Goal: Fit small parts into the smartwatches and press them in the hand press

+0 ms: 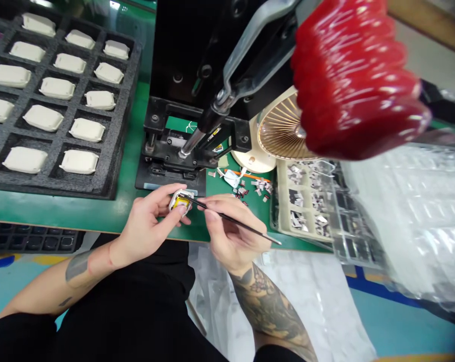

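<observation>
My left hand [152,218] is closed around a small white casing [172,201] at the front edge of the green bench. Inside the casing a yellow part [181,201] shows, partly covered by my thumb. Thin dark tweezers [235,221] lie in my right hand [233,229], whose fingers pinch them like a pen. The tip of the tweezers reaches into the casing's upper part; whether it grips anything is too small to tell. Just behind both hands stands the base plate of a black hand press [170,185].
A red-wrapped lever handle [356,80] looms at upper right. A grey foam tray [110,156] of white casings stands at left. A cream fan [284,125], loose small parts [261,186], a divided parts box [282,201] and clear plastic trays [408,201] occupy the right.
</observation>
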